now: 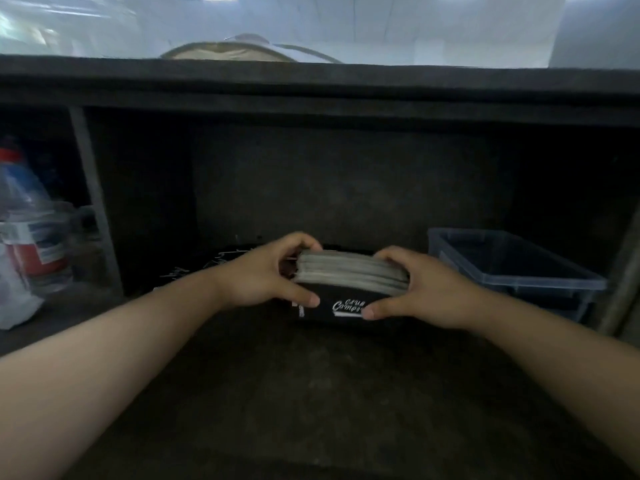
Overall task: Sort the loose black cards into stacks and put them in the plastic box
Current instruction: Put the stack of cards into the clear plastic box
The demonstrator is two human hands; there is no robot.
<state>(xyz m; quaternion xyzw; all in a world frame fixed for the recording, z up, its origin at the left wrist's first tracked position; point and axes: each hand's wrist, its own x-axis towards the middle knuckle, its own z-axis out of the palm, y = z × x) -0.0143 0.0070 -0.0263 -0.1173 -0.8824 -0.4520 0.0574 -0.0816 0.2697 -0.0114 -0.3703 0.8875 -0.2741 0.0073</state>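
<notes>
Here both hands, left (273, 275) and right (412, 289), grip a card stack (349, 271) beside the plastic box (519, 271)

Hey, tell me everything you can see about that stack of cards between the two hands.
The stack of cards is thick, its pale grey edges facing up, the front card black with white script lettering partly hidden by thumbs. It looks like card stock, squared fairly neatly. The left hand and right hand grip its two ends, left of the plastic box.
</notes>
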